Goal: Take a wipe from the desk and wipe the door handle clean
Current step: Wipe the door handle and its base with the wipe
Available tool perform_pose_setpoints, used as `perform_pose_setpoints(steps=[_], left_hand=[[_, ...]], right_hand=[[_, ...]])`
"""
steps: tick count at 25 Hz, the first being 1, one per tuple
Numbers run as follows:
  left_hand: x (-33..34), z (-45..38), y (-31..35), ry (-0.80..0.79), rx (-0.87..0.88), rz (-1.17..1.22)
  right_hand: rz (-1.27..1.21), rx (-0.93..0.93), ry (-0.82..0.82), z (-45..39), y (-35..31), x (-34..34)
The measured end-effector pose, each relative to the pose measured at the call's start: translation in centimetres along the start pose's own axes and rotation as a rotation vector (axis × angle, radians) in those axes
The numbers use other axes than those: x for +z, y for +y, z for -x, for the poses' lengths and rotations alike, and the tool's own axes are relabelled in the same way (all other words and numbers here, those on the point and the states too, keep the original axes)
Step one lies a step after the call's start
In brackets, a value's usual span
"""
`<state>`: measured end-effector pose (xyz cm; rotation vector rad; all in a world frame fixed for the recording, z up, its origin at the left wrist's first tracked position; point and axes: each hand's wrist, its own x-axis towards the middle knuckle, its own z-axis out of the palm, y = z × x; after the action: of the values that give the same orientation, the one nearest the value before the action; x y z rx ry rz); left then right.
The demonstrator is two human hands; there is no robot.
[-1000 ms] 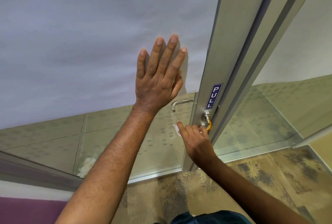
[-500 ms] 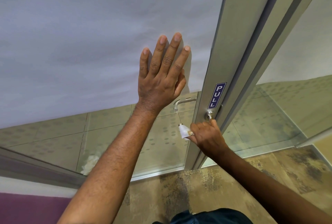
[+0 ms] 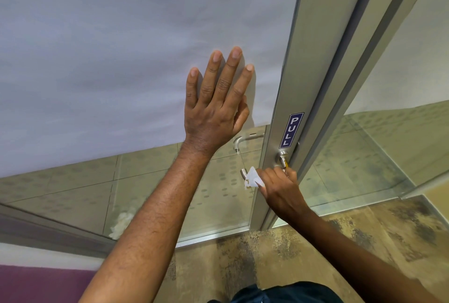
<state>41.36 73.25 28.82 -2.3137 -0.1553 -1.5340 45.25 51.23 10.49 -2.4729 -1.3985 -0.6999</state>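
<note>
A metal lever door handle point(image 3: 281, 157) sits on the aluminium door stile below a blue PULL sign point(image 3: 291, 130). My right hand point(image 3: 279, 189) is wrapped round the lever with a white wipe point(image 3: 252, 178) pinched against it; the lever's tip point(image 3: 243, 173) pokes out to the left of the wipe. The wipe shows brownish marks at its lower corner. My left hand point(image 3: 217, 106) lies flat with spread fingers on the frosted glass panel point(image 3: 121, 60), just above the handle. A second handle point(image 3: 245, 139) on the far side shows through the glass.
The clear lower glass shows dotted floor tiles beyond. A white crumpled lump point(image 3: 120, 226) lies behind the glass at the lower left. Mottled beige carpet point(image 3: 303, 249) covers the floor by my feet. A purple surface point(image 3: 36, 283) is at the bottom left corner.
My right hand has slid with the wipe along the lever, between its base and its tip. My left hand has stayed pressed on the glass; the view shifted slightly.
</note>
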Motion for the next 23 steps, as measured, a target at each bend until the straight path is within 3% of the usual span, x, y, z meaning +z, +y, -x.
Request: perform_pose_setpoints(steps=[4,10,18,23], left_hand=[[0.0,0.0,0.0,0.005,0.005,0.0],[0.2,0.0,0.0,0.004,0.006,-0.003],[0.1,0.1,0.0,0.005,0.009,-0.004],[0.2,0.1,-0.1,0.007,0.01,-0.006]], right_hand=[[-0.036,0.005,-0.104,1.0,0.4,-1.2],[0.053,0.03,-0.089,0.5,-1.3,-1.5],[0.008,-0.197,0.01,-0.9,1.3,0.0],[-0.021,-0.044,0.012,1.1,2.5,0.4]])
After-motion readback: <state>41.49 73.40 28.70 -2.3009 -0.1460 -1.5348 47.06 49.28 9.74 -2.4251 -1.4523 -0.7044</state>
